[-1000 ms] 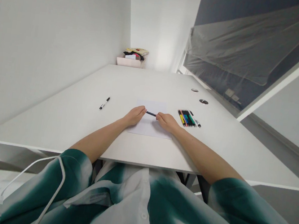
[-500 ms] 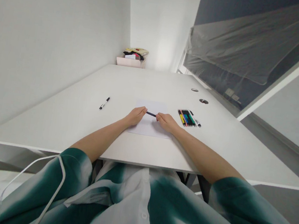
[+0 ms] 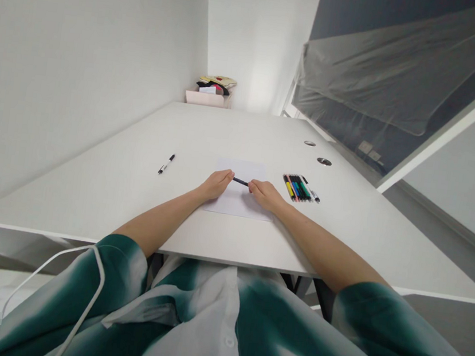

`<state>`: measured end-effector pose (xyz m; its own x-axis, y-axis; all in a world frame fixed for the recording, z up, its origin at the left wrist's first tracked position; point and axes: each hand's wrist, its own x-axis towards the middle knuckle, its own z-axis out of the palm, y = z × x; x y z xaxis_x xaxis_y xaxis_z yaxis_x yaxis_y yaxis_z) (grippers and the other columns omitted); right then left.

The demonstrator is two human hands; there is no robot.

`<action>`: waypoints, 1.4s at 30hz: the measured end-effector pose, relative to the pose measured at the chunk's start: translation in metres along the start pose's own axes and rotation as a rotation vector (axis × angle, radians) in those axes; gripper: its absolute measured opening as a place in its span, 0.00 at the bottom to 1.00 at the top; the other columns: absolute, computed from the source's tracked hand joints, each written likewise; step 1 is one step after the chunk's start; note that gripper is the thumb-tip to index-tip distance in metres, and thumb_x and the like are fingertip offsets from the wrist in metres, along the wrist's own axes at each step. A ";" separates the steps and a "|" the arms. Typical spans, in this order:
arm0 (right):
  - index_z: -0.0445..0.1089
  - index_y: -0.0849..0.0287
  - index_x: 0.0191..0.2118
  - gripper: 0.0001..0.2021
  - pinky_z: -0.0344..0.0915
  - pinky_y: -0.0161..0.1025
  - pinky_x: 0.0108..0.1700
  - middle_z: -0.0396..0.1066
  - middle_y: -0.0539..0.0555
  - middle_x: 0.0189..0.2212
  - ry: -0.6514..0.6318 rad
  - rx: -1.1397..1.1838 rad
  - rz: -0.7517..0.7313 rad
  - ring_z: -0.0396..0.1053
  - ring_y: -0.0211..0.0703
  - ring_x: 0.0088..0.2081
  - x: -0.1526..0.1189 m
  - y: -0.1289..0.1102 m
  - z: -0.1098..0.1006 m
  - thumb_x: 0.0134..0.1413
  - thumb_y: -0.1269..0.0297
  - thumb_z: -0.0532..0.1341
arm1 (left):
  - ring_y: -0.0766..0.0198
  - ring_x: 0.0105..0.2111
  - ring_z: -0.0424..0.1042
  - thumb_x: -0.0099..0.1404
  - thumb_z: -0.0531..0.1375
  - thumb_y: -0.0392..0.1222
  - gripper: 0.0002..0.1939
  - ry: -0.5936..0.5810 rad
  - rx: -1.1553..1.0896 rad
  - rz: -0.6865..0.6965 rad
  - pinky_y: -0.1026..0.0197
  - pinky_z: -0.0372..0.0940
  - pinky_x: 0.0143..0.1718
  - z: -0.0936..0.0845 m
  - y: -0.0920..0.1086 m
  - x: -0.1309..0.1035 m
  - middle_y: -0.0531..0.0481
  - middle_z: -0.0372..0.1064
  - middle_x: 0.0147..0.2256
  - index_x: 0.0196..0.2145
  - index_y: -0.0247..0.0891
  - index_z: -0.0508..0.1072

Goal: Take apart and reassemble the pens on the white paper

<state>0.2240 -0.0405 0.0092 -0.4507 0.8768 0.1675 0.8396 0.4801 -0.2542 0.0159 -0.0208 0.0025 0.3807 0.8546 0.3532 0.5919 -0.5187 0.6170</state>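
Note:
A dark pen (image 3: 240,182) is held level between my two hands, just above a sheet of white paper (image 3: 238,206). My left hand (image 3: 216,184) is closed on one end of the pen. The other end sits in the closed fingers of my right hand (image 3: 264,194). Both ends of the pen are hidden by the fingers, so I cannot tell whether it has a cap. A row of coloured pens and markers (image 3: 299,188) lies to the right of the paper. On the left, a white pen with black ends (image 3: 166,164) lies alone.
The white table (image 3: 122,198) carries all this. Two round metal fittings (image 3: 324,161) are set in its right side. A pale box with cloth items (image 3: 206,99) stands beyond the far edge. A plastic-covered dark panel (image 3: 363,72) leans at right. A white cable (image 3: 98,276) crosses my left sleeve.

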 end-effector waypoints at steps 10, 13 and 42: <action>0.71 0.61 0.38 0.22 0.55 0.36 0.37 0.74 0.57 0.31 -0.004 -0.043 0.000 0.70 0.44 0.35 -0.001 -0.003 -0.001 0.70 0.61 0.41 | 0.63 0.27 0.58 0.72 0.45 0.46 0.18 0.010 -0.017 -0.005 0.59 0.56 0.33 0.002 -0.002 0.001 0.53 0.57 0.24 0.24 0.41 0.54; 0.71 0.61 0.39 0.22 0.55 0.36 0.38 0.75 0.57 0.32 -0.014 -0.049 0.011 0.70 0.44 0.35 -0.002 -0.004 -0.002 0.70 0.61 0.41 | 0.63 0.27 0.58 0.72 0.44 0.48 0.19 0.019 -0.019 -0.005 0.59 0.57 0.33 0.002 -0.001 0.001 0.53 0.57 0.23 0.24 0.41 0.55; 0.68 0.60 0.45 0.22 0.52 0.38 0.35 0.76 0.60 0.36 -0.012 -0.222 0.028 0.72 0.47 0.37 -0.002 -0.005 0.001 0.71 0.57 0.39 | 0.63 0.26 0.58 0.72 0.45 0.50 0.21 0.038 -0.068 -0.041 0.59 0.58 0.32 0.005 -0.004 0.005 0.53 0.54 0.21 0.22 0.40 0.55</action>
<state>0.2199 -0.0443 0.0092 -0.4284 0.8908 0.1514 0.8976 0.4388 -0.0424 0.0189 -0.0144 -0.0020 0.3289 0.8761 0.3525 0.5562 -0.4814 0.6775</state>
